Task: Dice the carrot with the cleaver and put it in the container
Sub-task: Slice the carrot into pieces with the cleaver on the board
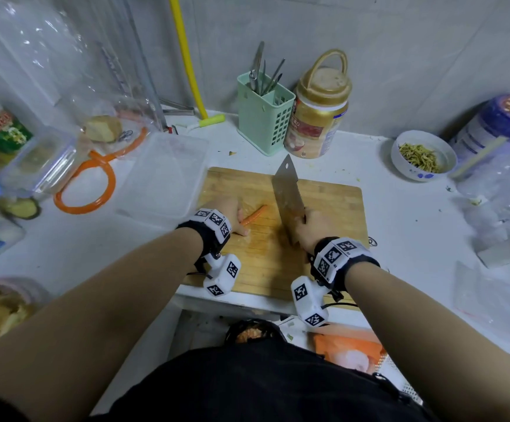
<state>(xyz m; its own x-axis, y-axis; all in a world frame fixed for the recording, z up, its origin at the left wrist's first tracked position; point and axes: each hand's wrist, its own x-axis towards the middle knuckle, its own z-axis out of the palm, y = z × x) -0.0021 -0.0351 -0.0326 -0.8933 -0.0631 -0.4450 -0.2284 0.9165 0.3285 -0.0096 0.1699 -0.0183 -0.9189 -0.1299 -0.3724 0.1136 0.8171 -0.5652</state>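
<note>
Left hand [232, 216] was pinning the near end of the carrot [253, 215] down on the cutting board [333, 208], probably so it wouldn't roll, though I couldn't tell how the fingers lay. Right hand [311, 228] was wrapped tight around the handle of the cleaver [287, 190], blade tip pointing away just right of the carrot. The carrot's long axis ran diagonally, free end aiming up-right toward the blade, with the clear container [162, 175] waiting just left of the board.

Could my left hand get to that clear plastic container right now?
Probably yes: the container sits open just left of the cutting board, nothing between it and your left hand, though that hand holds the carrot.
</note>
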